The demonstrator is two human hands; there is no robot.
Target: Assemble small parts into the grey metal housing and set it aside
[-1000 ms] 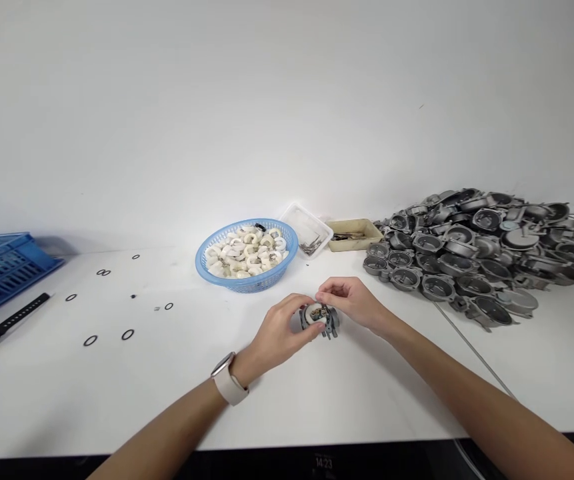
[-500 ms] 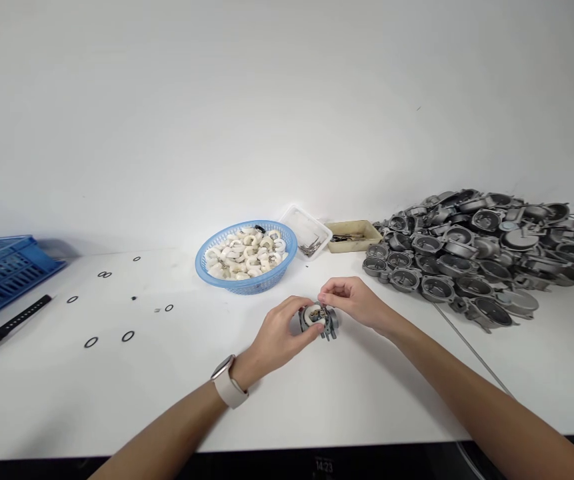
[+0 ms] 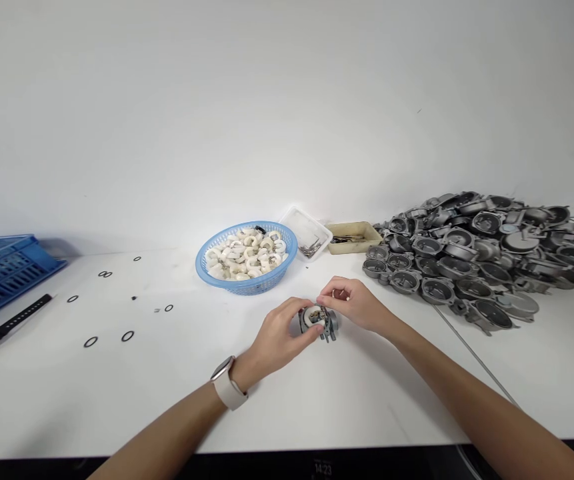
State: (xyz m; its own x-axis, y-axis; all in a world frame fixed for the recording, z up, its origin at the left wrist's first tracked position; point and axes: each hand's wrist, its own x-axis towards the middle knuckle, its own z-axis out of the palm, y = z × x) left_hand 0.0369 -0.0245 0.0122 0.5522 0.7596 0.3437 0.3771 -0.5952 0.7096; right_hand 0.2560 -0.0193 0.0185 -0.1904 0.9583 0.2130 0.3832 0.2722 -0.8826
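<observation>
Left hand [image 3: 281, 331]: fingers curled round the small grey metal housing with a white insert [image 3: 318, 321], holding it just above the white counter [image 3: 117, 393].
Right hand [image 3: 351, 303]: fingertips pinched together at the housing's top edge.
Beyond the fingers: blue plastic basket of white rings [image 3: 247, 255].

Table [image 3: 317, 407] underneath all, crate [image 3: 1, 267] far left, loose rings [image 3: 111, 320] right of it, basket [image 3: 247, 257] centre far, two trays [image 3: 334, 235] just right, heap of metal housings [image 3: 477, 257] far right, hands [image 3: 317, 317] near centre.
</observation>
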